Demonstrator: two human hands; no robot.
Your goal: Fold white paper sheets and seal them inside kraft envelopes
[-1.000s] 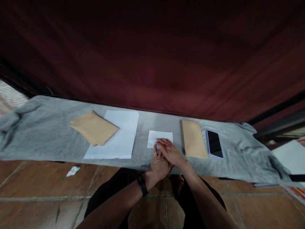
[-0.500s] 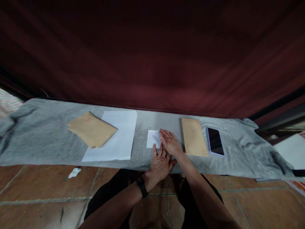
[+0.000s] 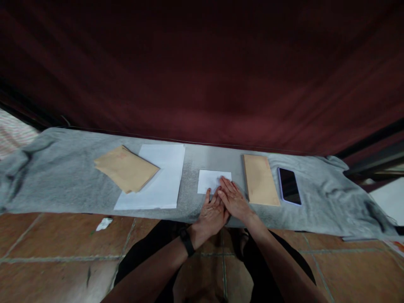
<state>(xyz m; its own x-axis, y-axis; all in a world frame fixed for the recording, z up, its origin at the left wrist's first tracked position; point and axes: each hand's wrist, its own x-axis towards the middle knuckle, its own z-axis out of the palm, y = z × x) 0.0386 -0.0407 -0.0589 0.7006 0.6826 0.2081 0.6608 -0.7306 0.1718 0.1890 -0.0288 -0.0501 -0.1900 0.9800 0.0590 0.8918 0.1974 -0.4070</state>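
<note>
Drawn back toward the person, the right hand [image 3: 234, 198] presses flat on the folded white paper [image 3: 211, 181]; the left hand [image 3: 212, 212] lies flat beside it. Both grip nothing. The paper lies on the grey-covered bench [image 3: 63, 181], left of a brown envelope [image 3: 260, 179].

Lighting was dim and warm; curtain [image 3: 202, 63] fell near-black, grey cloth [image 3: 63, 181] was softly lit, brightest mid-frame. Edges bowed; focus slightly soft.

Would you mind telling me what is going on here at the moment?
A person has both hands flat at the near edge of a small white paper on a grey cloth, the right hand lying over the left hand and its fingers. A brown envelope and a phone lie to the right; a pile of envelopes rests on white sheets to the left.
</note>
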